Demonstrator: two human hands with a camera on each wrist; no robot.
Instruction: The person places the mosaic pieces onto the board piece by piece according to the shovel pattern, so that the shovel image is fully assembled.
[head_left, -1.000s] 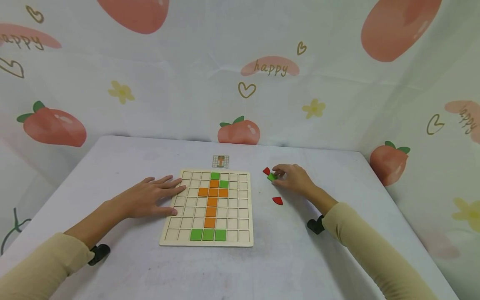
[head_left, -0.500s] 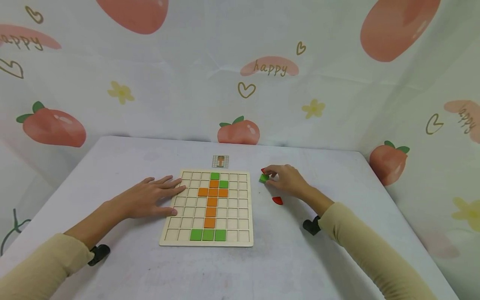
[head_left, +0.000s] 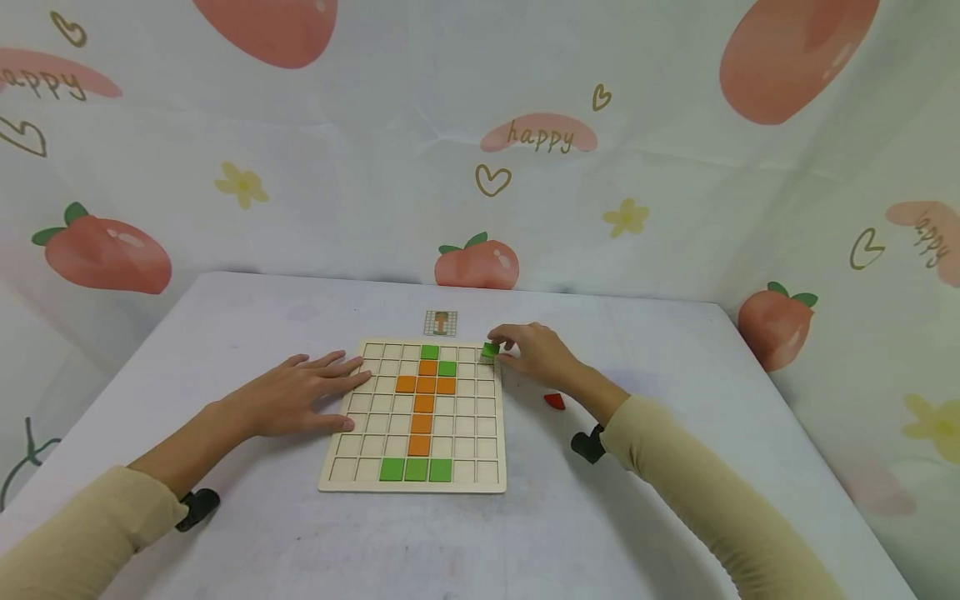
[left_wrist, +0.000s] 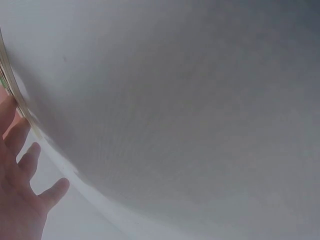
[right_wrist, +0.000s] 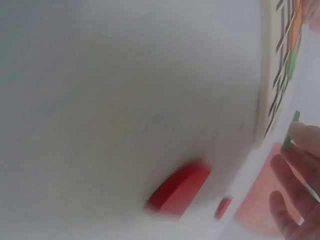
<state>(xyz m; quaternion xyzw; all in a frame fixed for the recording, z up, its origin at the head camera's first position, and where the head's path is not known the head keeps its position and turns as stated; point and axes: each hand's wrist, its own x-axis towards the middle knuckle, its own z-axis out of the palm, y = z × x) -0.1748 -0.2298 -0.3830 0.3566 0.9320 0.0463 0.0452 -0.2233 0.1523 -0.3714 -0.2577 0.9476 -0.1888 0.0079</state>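
In the head view a pale wooden grid board (head_left: 477,433) holds orange square tiles (head_left: 424,404) in a cross shape, with green square tiles (head_left: 416,470) along the bottom row and near the top. My left hand (head_left: 300,398) lies spread at the board's left side, its fingertips on the edge. Over the upper right corner, my right hand (head_left: 542,354) pinches a loose green tile (head_left: 490,350) between thumb and fingers. The right wrist view shows that tile edge-on, held apart from the board.
A small pattern card (head_left: 441,322) lies behind the board. To the right rests a red quarter-round piece (head_left: 554,402). A second red piece (right_wrist: 223,207) appears in the right wrist view; the hand hides it from the head camera. A fruit-print cloth (head_left: 360,167) hangs behind the table.
My right hand has picked up the green tile from beside the red piece and carried it left to the board's upper right corner. The left hand stays in place.
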